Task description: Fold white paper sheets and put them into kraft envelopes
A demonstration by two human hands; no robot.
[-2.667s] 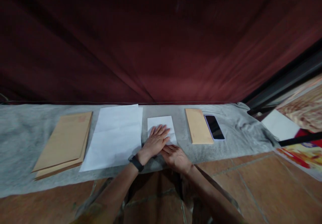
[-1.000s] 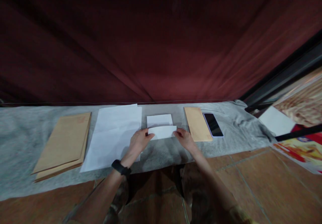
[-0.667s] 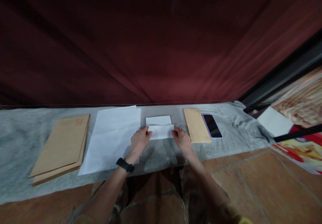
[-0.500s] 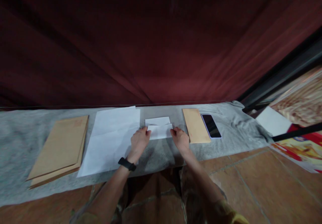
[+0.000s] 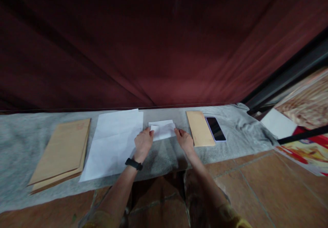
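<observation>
Between my two hands lies a small folded sheet of white paper (image 5: 164, 131) on the grey cloth. My left hand (image 5: 144, 140) pinches its left edge, and a black band circles that wrist. At the opposite edge, my right hand (image 5: 183, 140) grips the paper between thumb and fingers. The front flap is raised and slightly bent, with a further layer showing behind it. Larger white sheets (image 5: 112, 142) lie flat just left of my left hand. To the right of my right hand is a small stack of brown envelopes (image 5: 201, 129).
A pile of larger brown envelopes (image 5: 61, 149) sits at the far left. Beside the small envelopes is a phone (image 5: 215, 129) with a dark screen. The grey cloth (image 5: 243, 132) covers the narrow surface, backed by a dark red curtain (image 5: 164, 50). Tiled floor (image 5: 256, 180) shows in front.
The folded paper's front flap has shifted from lying smooth to bent and tilted, its top edge now uneven. Both hands keep hold at nearly the same spots; the left wrist has moved slightly right.
</observation>
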